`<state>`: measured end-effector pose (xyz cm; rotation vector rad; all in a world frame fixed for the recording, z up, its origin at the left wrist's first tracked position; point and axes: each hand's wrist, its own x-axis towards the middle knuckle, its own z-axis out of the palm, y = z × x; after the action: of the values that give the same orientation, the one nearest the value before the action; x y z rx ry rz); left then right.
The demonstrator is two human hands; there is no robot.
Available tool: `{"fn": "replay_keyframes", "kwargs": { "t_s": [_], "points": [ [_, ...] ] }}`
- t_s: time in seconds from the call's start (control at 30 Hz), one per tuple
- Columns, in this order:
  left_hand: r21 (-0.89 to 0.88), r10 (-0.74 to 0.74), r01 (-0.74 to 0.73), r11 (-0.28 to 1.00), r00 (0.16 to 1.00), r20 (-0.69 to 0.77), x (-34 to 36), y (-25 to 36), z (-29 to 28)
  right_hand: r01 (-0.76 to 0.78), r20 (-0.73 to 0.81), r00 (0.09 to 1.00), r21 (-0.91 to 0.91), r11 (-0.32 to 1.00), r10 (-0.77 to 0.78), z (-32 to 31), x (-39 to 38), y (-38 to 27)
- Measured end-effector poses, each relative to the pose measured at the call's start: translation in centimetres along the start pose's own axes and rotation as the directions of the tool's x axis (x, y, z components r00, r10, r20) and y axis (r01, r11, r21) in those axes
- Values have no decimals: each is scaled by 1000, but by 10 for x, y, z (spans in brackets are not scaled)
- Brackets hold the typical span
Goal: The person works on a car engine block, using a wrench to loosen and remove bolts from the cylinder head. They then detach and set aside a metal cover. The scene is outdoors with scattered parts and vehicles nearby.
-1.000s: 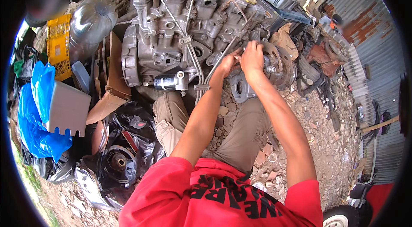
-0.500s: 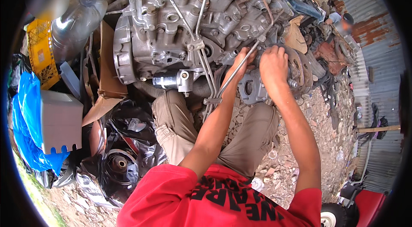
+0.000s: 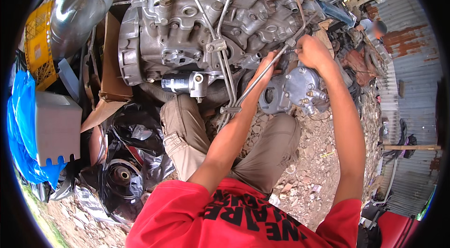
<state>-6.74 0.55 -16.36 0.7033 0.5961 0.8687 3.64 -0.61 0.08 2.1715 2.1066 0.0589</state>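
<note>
A large grey metal engine (image 3: 187, 27) fills the far middle, with bent steel pipes (image 3: 224, 67) across its front. Below its right end is a round metal pump (image 3: 302, 84) with brass-coloured fittings and an open flange at its left. My left hand (image 3: 266, 69) reaches behind a slanting pipe, beside the flange; its fingers are curled and partly hidden. Over the pump's far edge, my right hand (image 3: 313, 51) is closed in a pinch close to the copper-coloured pipe; what it grips does not show. A dark oil filter (image 3: 177, 83) hangs from the engine, left of my hands.
At the left are a yellow crate (image 3: 38, 41), a large clear bottle (image 3: 80, 6), a cardboard box (image 3: 110, 79) and a grey bin (image 3: 57, 124). Black plastic bags (image 3: 140, 142) lie beside my leg. A corrugated metal wall (image 3: 412, 84) stands at the right, with a person (image 3: 373, 28) farther back.
My right hand has lifted off the pump toward its far edge, uncovering the round face. The slotted disc seen at the pump's right no longer shows. My left hand stays behind the pipe.
</note>
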Motion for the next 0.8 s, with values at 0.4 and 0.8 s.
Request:
{"fn": "replay_keyframes", "kwargs": {
  "t_s": [0.4, 0.8],
  "points": [
    [150, -20, 3, 989, 994, 109, 1, -1, -9, -64, -132, 987, 224, 973, 95, -16, 18, -2],
    [336, 78, -139, 931, 979, 189, -1, -6, -10, 20, -308, 927, 610, 792, 214, 12, 19, 23]
  ]
}}
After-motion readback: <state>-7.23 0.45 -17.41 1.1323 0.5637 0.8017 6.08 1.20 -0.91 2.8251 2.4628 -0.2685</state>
